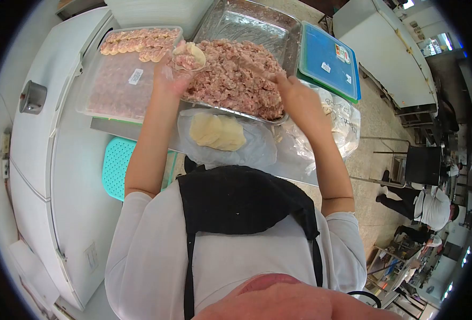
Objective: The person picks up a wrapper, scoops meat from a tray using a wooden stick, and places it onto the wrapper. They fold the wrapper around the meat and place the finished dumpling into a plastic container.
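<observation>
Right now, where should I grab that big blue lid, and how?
I'd take the blue lid by its long outer edge, from the right, fingertips under the rim, thumb on top. It's flat and wide, and its left edge lies close beside the metal tray.

Commercial kitchen / food prep area, lg metal tray (278,40) of raw minced meat (236,74), white fridge-like cabinets (81,160), ppl in wht tops (432,208) w/ steel racks (388,266) in bkgd
</observation>
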The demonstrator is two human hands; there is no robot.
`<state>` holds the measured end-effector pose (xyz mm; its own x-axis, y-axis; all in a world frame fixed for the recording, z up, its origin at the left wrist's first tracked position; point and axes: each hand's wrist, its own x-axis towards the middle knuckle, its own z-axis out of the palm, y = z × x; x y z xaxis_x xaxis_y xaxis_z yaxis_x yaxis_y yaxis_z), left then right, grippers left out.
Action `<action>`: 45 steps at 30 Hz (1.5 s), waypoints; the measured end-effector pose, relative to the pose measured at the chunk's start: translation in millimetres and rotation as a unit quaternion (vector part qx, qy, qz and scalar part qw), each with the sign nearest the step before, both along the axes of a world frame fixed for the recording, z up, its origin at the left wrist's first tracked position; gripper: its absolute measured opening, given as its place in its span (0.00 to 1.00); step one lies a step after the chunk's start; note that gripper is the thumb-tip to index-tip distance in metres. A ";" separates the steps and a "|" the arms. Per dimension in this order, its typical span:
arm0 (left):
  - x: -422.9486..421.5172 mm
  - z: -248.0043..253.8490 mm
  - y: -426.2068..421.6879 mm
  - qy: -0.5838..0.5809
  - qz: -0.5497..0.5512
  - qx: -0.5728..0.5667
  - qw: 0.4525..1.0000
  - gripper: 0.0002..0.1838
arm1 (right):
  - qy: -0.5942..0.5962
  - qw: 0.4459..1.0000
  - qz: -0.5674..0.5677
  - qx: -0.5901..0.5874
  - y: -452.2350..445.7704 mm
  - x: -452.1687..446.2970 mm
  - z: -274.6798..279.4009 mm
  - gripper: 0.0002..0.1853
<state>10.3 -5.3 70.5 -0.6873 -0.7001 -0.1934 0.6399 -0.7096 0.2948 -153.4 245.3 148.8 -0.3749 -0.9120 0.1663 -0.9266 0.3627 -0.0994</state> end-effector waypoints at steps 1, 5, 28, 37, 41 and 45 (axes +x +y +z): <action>2.5 3.3 -5.3 -0.007 -0.003 -0.002 1.000 0.20 | 0.001 0.999 0.040 0.004 -2.9 8.4 -6.2 0.13; 5.8 9.5 -20.3 -0.053 0.017 -0.009 0.998 0.20 | -0.022 0.991 0.132 0.012 -22.0 53.1 -32.9 0.18; -27.8 15.1 29.0 -0.077 -0.179 0.045 0.980 0.34 | -0.051 0.995 0.066 -0.052 3.3 43.6 -3.6 0.20; -46.6 26.3 54.0 -0.095 -0.102 0.048 0.989 0.28 | 0.036 0.995 0.061 -0.069 8.2 33.4 9.8 0.18; -40.6 9.5 45.1 0.002 -0.118 0.014 0.993 0.23 | -0.125 0.979 0.038 -0.154 20.0 -2.0 22.2 0.16; -26.5 36.0 62.6 -0.103 -0.211 -0.294 0.927 0.23 | -0.264 0.946 0.059 -0.177 41.6 -22.3 14.7 0.16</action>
